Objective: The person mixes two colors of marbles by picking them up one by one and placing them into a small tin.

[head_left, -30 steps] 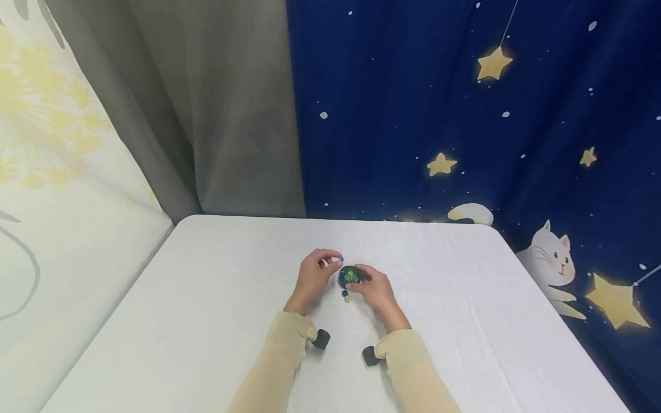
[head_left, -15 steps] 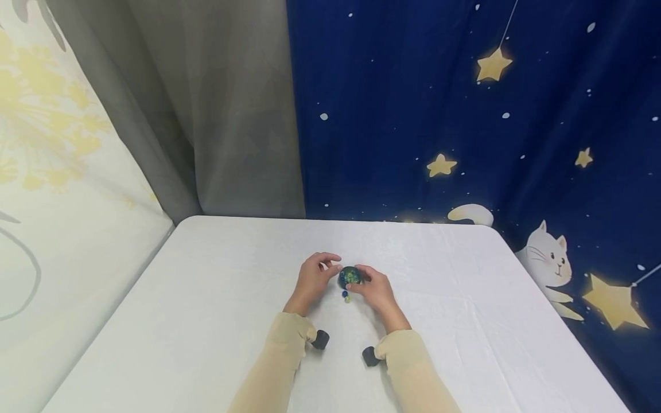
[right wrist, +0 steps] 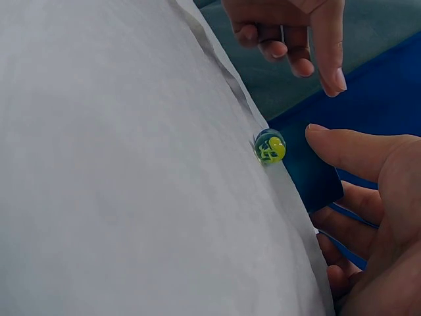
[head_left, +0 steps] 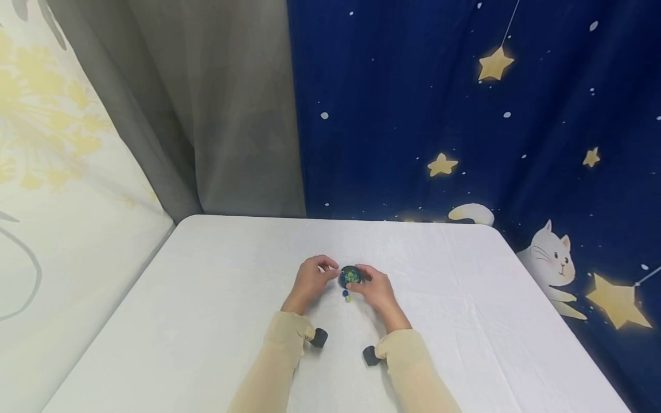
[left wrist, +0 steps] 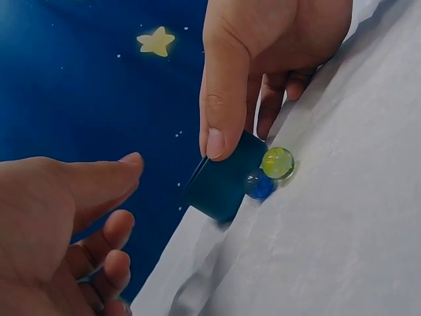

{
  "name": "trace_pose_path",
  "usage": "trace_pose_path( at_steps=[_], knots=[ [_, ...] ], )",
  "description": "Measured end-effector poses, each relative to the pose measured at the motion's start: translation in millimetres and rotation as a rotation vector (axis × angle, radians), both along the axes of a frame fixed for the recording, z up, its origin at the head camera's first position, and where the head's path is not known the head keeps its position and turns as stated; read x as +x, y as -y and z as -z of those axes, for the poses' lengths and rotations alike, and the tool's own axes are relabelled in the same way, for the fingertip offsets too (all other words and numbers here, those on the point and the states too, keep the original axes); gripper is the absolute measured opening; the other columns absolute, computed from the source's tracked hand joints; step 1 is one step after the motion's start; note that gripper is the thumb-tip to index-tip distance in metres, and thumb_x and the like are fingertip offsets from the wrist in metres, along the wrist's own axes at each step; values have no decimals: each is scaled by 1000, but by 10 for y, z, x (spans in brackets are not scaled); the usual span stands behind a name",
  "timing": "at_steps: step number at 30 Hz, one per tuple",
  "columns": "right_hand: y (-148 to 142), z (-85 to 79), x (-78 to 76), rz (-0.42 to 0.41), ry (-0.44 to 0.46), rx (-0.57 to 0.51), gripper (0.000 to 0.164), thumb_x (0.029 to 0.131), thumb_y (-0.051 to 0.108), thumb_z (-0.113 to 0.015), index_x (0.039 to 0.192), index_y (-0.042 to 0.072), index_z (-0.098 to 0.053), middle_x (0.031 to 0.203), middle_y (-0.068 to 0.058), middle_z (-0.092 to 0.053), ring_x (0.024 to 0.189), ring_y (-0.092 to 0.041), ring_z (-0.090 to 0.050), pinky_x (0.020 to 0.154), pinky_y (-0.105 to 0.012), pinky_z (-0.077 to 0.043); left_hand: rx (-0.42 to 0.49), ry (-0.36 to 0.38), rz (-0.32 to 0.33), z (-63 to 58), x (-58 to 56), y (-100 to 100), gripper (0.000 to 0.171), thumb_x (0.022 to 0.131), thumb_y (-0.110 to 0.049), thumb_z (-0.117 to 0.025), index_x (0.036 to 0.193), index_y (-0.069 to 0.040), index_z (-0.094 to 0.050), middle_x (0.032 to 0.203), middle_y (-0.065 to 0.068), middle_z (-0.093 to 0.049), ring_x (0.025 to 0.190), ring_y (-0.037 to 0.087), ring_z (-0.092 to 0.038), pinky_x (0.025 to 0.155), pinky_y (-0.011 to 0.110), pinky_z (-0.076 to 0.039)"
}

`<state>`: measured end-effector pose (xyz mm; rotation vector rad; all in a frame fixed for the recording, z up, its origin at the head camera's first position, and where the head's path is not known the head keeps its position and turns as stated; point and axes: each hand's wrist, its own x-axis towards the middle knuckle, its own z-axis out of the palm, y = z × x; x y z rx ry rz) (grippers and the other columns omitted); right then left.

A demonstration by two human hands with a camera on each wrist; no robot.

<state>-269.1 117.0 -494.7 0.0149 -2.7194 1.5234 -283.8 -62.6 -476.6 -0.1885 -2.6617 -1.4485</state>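
My right hand [head_left: 378,289] holds a small dark teal cup [left wrist: 220,187], thumb at its near side and fingers round the other. Several blue and green marbles [head_left: 351,276] show inside it in the head view. Outside the cup, close to its wall, a blue marble [left wrist: 260,185] and a clear yellow-green marble [left wrist: 279,163] lie on the white cloth. Just left of the cup is my left hand [head_left: 310,282]. Its fingers are loosely bent, and no object shows between them in the left wrist view.
A white cloth covers the table [head_left: 217,321]. Black wrist devices [head_left: 319,338] stick out inward from both sleeves. Behind the table hang a grey curtain [head_left: 242,115] and a blue curtain [head_left: 387,115] with stars.
A second ago my left finger and thumb pinched a small blue marble above the cup; it is gone from them now. That hand has lowered slightly. The right hand has stayed in place.
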Motion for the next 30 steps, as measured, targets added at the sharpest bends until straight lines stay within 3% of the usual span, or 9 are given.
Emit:
trace_pose_path(
  at_steps=[11,30],
  knots=[
    [-1,-4,8,-1,8,1,53,79,19,-81,128,10,-62,125,-10,-64,122,-34,-53,101,-52,-38,-98,160,66,6,38,28,6,80,-20,-79,81,-17,-73,72,-1,-58,68,17,-51,65,32,-41],
    [-14,-13,20,-1,9,-4,53,78,19,-80,128,10,-62,124,-11,-64,123,-34,-53,100,-52,-38,-167,172,177,40,78,-5,5,79,-15,-78,80,-16,-73,72,-3,-59,69,15,-52,67,32,-42]
  ],
)
